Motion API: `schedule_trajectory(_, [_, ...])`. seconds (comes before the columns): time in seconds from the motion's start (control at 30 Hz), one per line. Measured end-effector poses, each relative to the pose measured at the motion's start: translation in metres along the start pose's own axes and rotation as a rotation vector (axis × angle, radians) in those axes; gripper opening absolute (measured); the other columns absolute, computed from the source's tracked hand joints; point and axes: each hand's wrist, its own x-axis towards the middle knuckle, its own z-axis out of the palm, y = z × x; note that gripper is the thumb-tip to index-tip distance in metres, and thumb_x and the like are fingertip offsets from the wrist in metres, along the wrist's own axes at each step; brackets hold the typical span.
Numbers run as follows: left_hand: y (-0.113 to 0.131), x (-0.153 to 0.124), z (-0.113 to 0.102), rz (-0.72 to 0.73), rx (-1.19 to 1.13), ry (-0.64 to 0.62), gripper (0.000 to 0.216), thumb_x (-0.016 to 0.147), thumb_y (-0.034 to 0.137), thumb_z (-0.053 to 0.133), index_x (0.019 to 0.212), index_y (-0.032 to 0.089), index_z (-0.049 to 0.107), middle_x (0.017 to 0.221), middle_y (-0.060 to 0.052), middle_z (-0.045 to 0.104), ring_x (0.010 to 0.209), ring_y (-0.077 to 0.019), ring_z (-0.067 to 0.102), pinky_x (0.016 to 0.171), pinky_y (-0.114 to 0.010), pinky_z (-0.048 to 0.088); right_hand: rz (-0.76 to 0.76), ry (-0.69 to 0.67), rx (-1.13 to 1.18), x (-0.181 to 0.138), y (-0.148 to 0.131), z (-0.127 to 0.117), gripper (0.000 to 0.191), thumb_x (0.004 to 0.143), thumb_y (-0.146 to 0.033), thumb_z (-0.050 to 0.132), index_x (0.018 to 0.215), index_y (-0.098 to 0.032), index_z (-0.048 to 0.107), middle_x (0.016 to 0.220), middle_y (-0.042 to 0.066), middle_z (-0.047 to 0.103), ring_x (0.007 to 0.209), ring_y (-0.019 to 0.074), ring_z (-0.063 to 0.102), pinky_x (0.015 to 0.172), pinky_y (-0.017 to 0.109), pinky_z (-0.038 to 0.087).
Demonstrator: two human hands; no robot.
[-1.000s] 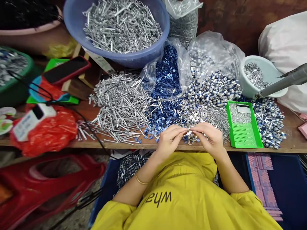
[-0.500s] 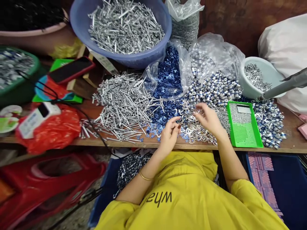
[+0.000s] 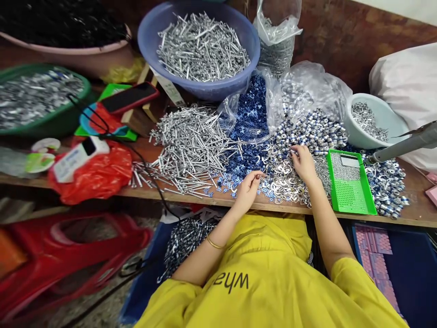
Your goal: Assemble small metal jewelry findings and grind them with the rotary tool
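My left hand (image 3: 248, 190) is closed in a pinch above the blue three-armed pieces (image 3: 235, 175) and the silver crescent-shaped pieces (image 3: 285, 180). What its fingertips grip is too small to name. Over the near edge of a heap of silver-and-blue cylindrical parts (image 3: 314, 130), my right hand (image 3: 303, 165) has its fingers curled down with the thumb close to them. Anything between those fingertips is hidden. To the left lies a big pile of silver eye-ended pins (image 3: 191, 146). A bag of blue three-armed pieces (image 3: 251, 107) spills toward me.
A green tray (image 3: 355, 198) with tiny silver bits stands right of my right arm. Behind are a blue-purple basin (image 3: 211, 89) of pins and a pale bowl (image 3: 398, 120). A grey rod (image 3: 403, 146) juts in from the right. A black cable (image 3: 159, 189) crosses the left side.
My right hand has moved away from the left one, to the cylindrical parts, and its fingers have curled down. My left hand keeps its pinch. The camera view has shifted slightly.
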Motion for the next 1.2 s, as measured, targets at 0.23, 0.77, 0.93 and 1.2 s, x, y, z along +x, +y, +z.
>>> schedule_trajectory(0.23, [0.001, 0.0, 0.008, -0.041, 0.044, -0.029, 0.036, 0.102, 0.043, 0.037, 0.098, 0.018, 0.062, 0.083, -0.003, 0.061, 0.07, -0.0148, 0.051, 0.067, -0.027, 0.039, 0.061, -0.002, 0.441, -0.038, -0.045, -0.008, 0.022, 0.092, -0.034, 0.06, 0.108, -0.02, 0.065, 0.099, 0.007, 0.069, 0.082, 0.0169, 0.064, 0.075, 0.035, 0.055])
schedule_trajectory(0.77, [0.021, -0.028, 0.008, 0.032, -0.002, -0.152, 0.031, 0.101, 0.044, 0.039, 0.116, 0.021, 0.053, 0.106, -0.009, 0.062, 0.097, -0.0215, 0.059, 0.085, -0.034, 0.046, -0.099, -0.162, 0.583, -0.083, -0.099, -0.018, 0.015, 0.091, -0.026, 0.063, 0.105, -0.024, 0.067, 0.103, 0.007, 0.065, 0.095, 0.0182, 0.063, 0.08, 0.034, 0.057])
schedule_trajectory(0.93, [0.008, -0.03, -0.011, -0.109, -0.093, -0.008, 0.03, 0.099, 0.048, 0.044, 0.097, 0.02, 0.056, 0.09, -0.004, 0.058, 0.082, -0.0177, 0.055, 0.075, -0.03, 0.048, -0.26, -0.402, 0.545, -0.068, -0.112, -0.001, 0.031, 0.094, -0.019, 0.053, 0.124, -0.024, 0.059, 0.121, 0.009, 0.061, 0.103, 0.0178, 0.062, 0.087, 0.035, 0.056])
schedule_trajectory(1.2, [-0.009, -0.034, -0.042, -0.219, -0.193, 0.151, 0.027, 0.097, 0.043, 0.043, 0.101, 0.022, 0.058, 0.092, -0.003, 0.061, 0.081, -0.015, 0.056, 0.073, -0.025, 0.049, -0.16, -0.239, -0.109, 0.019, -0.101, 0.06, 0.011, 0.09, -0.025, 0.062, 0.091, -0.018, 0.07, 0.097, 0.011, 0.067, 0.1, 0.0273, 0.057, 0.088, 0.043, 0.046])
